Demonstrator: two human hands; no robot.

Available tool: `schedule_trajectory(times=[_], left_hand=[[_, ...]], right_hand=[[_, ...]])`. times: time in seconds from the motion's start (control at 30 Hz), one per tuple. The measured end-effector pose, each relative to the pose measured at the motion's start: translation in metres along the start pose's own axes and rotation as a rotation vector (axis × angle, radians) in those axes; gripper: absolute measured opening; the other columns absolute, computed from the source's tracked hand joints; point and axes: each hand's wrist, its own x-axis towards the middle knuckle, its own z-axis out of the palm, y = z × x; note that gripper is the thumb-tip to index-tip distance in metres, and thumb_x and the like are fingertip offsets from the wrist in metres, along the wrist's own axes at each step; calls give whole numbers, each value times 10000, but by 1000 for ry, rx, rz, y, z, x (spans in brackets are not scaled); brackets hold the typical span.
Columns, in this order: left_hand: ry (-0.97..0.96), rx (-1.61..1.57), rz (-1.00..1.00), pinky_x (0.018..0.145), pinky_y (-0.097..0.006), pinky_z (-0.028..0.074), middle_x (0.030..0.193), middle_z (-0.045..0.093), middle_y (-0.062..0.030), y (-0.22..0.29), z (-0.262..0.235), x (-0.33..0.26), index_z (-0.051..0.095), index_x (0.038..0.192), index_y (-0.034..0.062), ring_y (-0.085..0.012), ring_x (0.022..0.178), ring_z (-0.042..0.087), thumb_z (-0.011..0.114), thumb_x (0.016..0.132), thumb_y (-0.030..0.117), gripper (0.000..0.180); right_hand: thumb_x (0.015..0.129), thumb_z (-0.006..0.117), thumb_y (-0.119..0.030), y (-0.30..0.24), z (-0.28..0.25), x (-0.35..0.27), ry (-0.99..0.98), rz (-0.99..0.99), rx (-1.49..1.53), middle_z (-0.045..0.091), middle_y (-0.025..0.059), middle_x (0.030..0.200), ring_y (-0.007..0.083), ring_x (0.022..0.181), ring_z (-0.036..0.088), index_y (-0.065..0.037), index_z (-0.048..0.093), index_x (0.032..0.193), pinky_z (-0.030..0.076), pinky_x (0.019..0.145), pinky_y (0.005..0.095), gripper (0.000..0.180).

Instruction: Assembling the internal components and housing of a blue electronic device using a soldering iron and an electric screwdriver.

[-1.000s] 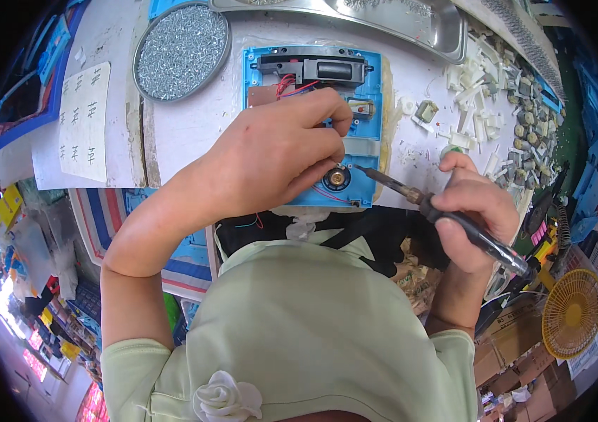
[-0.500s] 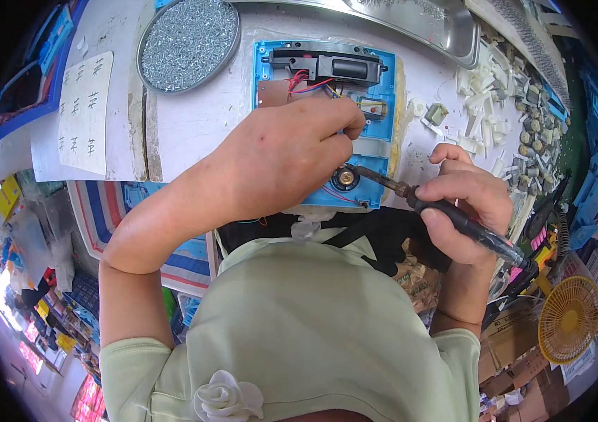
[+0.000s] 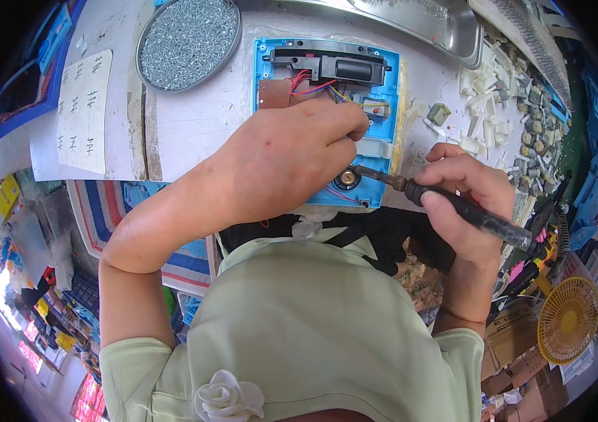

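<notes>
A blue plastic housing [image 3: 382,158] lies open on the table before me, with a black part [image 3: 351,70] across its far end. Red, blue and yellow wires [image 3: 313,87] run from there past a brown board [image 3: 273,93]. My left hand [image 3: 292,158] reaches over the housing with curled fingers; whatever they pinch is hidden beneath them. In my right hand [image 3: 471,197] is a soldering iron [image 3: 464,211], gripped by its black handle. Its tip points left and meets the edge of a small round speaker [image 3: 347,178] in the near part of the housing, close to my left fingertips.
A round tray of small screws [image 3: 188,43] stands at the far left, beside a paper sheet [image 3: 84,112]. Loose white plastic parts [image 3: 485,116] and small motor-like pieces [image 3: 538,133] cover the right side. A metal tray [image 3: 446,32] sits at the back; a yellow fan [image 3: 569,320] is low right.
Both hands have shifted slightly to the right, and the soldering iron's handle has swung a little. The housing has moved very slightly rightward. The iron's tip stays by the speaker.
</notes>
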Motion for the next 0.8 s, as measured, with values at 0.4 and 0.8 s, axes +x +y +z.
schedule_trajectory(times=[0.4,0.8], left_hand=[[2,-11,7,724,-388,569,1046,621,-96,-1,0,-2,616,912,30,-308,918,661,754,760,-14,211],[80,-203,2,674,-379,530,936,640,-103,-7,-2,-2,722,990,24,-296,814,659,795,752,-33,255]], right_hand=[[741,771,-61,1,-20,-33,168,-118,93,691,100,763,154,634,576,74,721,974,462,985,470,274],[772,777,-73,9,-22,-33,218,-150,160,696,104,804,160,695,590,86,706,1014,454,1024,485,298]])
